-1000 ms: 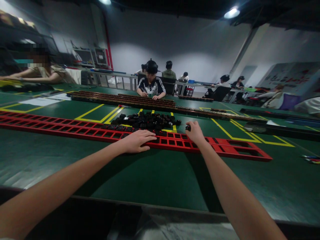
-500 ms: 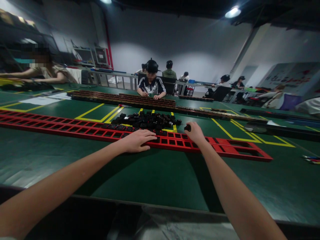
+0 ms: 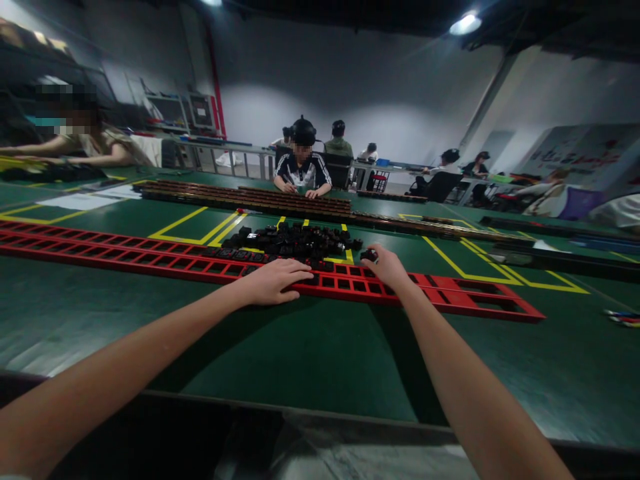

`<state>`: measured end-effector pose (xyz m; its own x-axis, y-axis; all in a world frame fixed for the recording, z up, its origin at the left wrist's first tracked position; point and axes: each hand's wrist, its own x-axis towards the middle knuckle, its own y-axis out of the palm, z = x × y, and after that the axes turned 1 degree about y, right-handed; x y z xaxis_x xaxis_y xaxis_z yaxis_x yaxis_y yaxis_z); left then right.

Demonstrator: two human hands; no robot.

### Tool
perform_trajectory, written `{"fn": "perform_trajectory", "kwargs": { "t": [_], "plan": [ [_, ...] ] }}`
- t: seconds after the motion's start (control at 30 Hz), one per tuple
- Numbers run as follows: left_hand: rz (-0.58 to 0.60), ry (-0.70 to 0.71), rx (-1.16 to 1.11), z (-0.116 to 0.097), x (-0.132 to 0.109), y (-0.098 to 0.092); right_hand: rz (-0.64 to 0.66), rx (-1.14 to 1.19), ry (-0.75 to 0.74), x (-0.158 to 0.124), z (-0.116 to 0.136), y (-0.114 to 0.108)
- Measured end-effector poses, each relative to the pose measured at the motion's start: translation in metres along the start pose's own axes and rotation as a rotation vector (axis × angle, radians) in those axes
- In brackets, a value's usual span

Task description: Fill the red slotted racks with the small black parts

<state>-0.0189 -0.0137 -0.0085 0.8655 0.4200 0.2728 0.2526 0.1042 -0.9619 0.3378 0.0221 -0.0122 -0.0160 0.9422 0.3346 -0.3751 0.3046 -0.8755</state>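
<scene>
While left hand (image 3: pixel 274 280) lies flat on red rack (image 3: pixel 480 301), right hand (image 3: pixel 387 267) pinches black part (image 3: pixel 369 255), slots (image 3: pixel 239 255) seemingly part-filled.

A workshop hall under a dark ceiling (image 3: pixel 350 13), lit by a round lamp (image 3: pixel 463 25) at upper right; a pale grey back wall (image 3: pixel 360 87) and a red pillar (image 3: pixel 218 100) close the room; long green tables (image 3: pixel 300 360) carry yellow lines (image 3: pixel 197 227); metal shelving (image 3: pixel 175 110) stands at left; a printed board (image 3: pixel 575 157) covers part of the right wall; seated workers (image 3: pixel 303 170) line the far tables.
</scene>
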Motion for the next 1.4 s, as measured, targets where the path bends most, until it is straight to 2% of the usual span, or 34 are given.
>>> {"fn": "perform_trajectory", "kwargs": {
  "t": [0.37, 0.6, 1.0, 1.4],
  "plan": [
    [0.001, -0.003, -0.004, 0.002, -0.001, 0.002, -0.028, -0.005, -0.013, 0.002, 0.001, 0.001],
    [-0.020, 0.013, -0.010, 0.003, 0.000, 0.004, -0.078, -0.014, -0.094, 0.000, 0.005, 0.000],
    [-0.013, 0.007, -0.004, 0.000, 0.000, 0.001, 0.070, 0.104, -0.252, -0.013, 0.043, 0.008],
    [-0.005, 0.004, -0.004, 0.000, 0.000, 0.000, 0.083, 0.161, -0.348, -0.016, 0.045, 0.003]
  ]
}}
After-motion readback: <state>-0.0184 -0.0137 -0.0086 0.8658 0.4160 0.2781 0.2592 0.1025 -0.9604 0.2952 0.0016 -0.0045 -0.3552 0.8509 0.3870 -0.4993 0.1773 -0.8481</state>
